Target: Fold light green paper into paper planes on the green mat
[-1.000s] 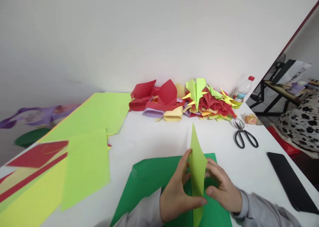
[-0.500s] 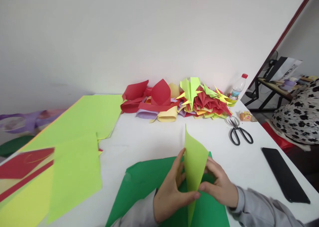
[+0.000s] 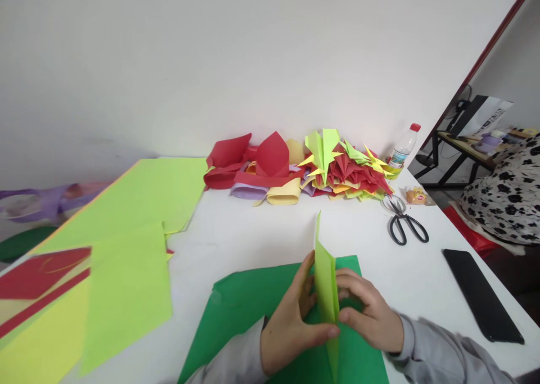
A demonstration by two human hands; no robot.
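A lime-green paper sheet [image 3: 325, 285] stands upright on edge between my hands, its right part bent over into a fold. My left hand [image 3: 291, 322] grips it from the left, thumb in front near the bottom and fingers behind. On the right side, my right hand [image 3: 371, 311] pinches the folded edge between thumb and fingers, some fingertips hidden behind the paper. Beneath both hands lies a dark green sheet [image 3: 248, 294] on the white table [image 3: 253, 232].
Lime-green sheets [image 3: 126, 299] and red paper [image 3: 46, 274] cover the left. Folded paper pieces [image 3: 350, 173] and red paper shapes [image 3: 272, 159] pile along the wall. Scissors [image 3: 403, 221], a bottle [image 3: 403, 148], a wrapped snack [image 3: 416, 196] and a black phone [image 3: 481, 294] lie rightward.
The lime-green sheet's right part has been folded over, so it looks narrower. My right hand has shifted slightly with that edge; my left hand has barely moved.
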